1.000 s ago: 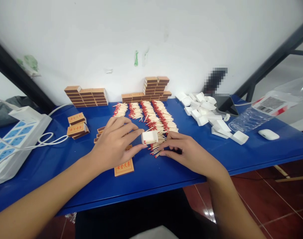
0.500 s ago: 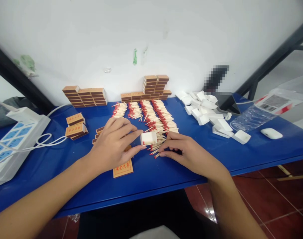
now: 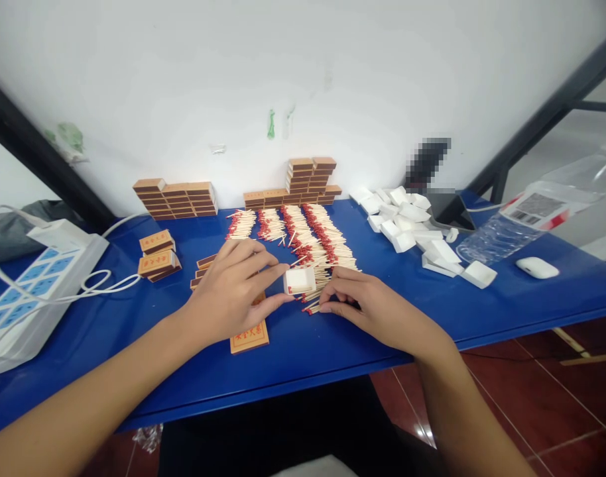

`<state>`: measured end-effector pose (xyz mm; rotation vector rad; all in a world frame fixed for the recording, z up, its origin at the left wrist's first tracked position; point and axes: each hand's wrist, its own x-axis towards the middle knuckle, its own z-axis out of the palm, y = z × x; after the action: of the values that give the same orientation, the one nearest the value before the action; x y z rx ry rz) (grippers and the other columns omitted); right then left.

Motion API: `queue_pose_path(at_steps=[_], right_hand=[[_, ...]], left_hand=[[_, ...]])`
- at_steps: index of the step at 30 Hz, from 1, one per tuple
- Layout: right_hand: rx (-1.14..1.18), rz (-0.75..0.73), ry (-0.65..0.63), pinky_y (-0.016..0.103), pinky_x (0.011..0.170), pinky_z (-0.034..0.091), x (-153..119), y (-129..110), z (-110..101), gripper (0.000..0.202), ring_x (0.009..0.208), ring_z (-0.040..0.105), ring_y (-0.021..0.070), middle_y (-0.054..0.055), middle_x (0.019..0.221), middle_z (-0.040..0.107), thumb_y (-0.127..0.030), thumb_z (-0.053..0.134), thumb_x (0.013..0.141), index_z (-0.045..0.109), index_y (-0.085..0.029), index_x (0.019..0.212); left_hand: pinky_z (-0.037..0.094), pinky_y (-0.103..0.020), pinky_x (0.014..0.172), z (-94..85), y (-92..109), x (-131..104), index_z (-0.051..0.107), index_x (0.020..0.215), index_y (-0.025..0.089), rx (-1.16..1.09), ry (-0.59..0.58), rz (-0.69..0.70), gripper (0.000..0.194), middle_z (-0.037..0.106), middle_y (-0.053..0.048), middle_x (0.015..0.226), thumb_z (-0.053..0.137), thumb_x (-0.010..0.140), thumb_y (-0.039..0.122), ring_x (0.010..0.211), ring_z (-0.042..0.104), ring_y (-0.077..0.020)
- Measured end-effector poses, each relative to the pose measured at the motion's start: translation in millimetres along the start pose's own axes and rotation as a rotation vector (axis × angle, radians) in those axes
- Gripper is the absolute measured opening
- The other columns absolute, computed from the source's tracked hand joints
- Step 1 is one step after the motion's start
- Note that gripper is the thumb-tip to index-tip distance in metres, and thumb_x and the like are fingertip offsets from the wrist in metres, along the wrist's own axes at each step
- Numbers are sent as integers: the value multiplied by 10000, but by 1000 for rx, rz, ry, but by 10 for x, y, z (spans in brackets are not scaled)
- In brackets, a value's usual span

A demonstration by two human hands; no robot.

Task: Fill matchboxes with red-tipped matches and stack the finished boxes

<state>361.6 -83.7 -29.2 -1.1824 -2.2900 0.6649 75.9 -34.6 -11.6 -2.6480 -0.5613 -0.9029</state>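
Note:
Between thumb and fingers, my left hand (image 3: 228, 285) grips a small white matchbox tray (image 3: 300, 277) by its left end. A few red-tipped matches lie along the tray's near side. My right hand (image 3: 377, 301) is closed in a pinch at the near end of a row of loose matches (image 3: 315, 233), just right of the tray. Its fingertips are on matches there; how many is hidden. Beneath my left hand lies an orange matchbox cover (image 3: 250, 338), partly covered by it, with more matchboxes (image 3: 199, 273) behind the hand.
Stacked matchboxes (image 3: 176, 200) stand along the wall, with another stack (image 3: 310, 179) further right. White trays (image 3: 400, 215) lie heaped at the right, near a clear plastic wrapper (image 3: 506, 228) and a white earphone case (image 3: 536, 267). A power strip (image 3: 49, 285) with cables occupies the left.
The view has shifted slightly. My left hand still holds the tray, and my right hand remains pinched at the matches, nearly in the same place.

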Motion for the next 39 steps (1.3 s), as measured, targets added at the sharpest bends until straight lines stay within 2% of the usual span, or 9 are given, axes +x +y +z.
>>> queue_pose_path(at_steps=[5,9,12,23,26,29,31,35,39], right_hand=[[-30,-4,77,301,822,492,-51,-2,-73,167,892,630,180,34,999,660,-306,629,1098,758,-235,1020],[-30,8,277,291,716,471,-58,-62,-60,97,783,584,164,22,944,613,-284,677,1068,742,-232,1017],[-62,-24,387,300,725,479,-15,-137,25,70,794,597,170,28,951,619,-235,670,1064,734,-227,1035],[-165,-99,402,327,770,536,86,-222,192,85,857,669,191,56,987,697,-193,662,1063,742,-219,1048],[-111,-156,424,319,774,544,75,-204,163,102,853,670,185,48,965,692,-179,681,1049,769,-230,1065],[-73,-149,477,307,739,536,30,-153,80,106,821,655,177,43,942,667,-194,692,1045,786,-229,1081],[-77,-122,434,305,736,532,-4,-109,24,104,810,647,175,39,926,649,-217,698,1045,798,-229,1068],[-108,-84,191,315,809,539,-31,-49,-9,130,867,667,182,36,951,654,-249,713,1041,835,-259,1086],[-119,-41,117,338,880,536,-11,-47,40,144,940,680,200,46,999,672,-276,712,1045,841,-264,1108]], left_hand=[[495,-460,884,-5,8,-7,746,1177,119,10,-10,-2,314,768,-110,1004,753,1005,382,985,638,-281],[490,-451,880,19,63,-1,744,1180,132,-12,9,-6,314,768,-92,999,770,993,383,968,627,-271],[487,-448,885,33,134,16,741,1179,142,-49,45,-11,318,770,-78,997,795,977,381,970,622,-263],[484,-449,881,34,196,29,744,1126,144,-79,61,-43,285,775,-76,988,812,961,365,968,631,-263],[488,-454,885,31,189,31,746,1132,162,-59,73,-48,271,777,-73,982,802,969,371,971,644,-264],[481,-462,861,18,155,28,751,1153,170,8,80,-61,280,784,-76,984,792,976,384,968,646,-275],[469,-467,840,10,123,23,756,1147,163,65,77,-85,281,789,-84,995,789,978,385,981,645,-291],[456,-466,821,11,82,9,761,1120,148,116,86,-113,267,792,-93,1002,788,978,374,981,647,-297],[458,-459,821,20,91,9,760,1122,161,110,93,-115,257,794,-92,1004,785,980,373,987,648,-299]])
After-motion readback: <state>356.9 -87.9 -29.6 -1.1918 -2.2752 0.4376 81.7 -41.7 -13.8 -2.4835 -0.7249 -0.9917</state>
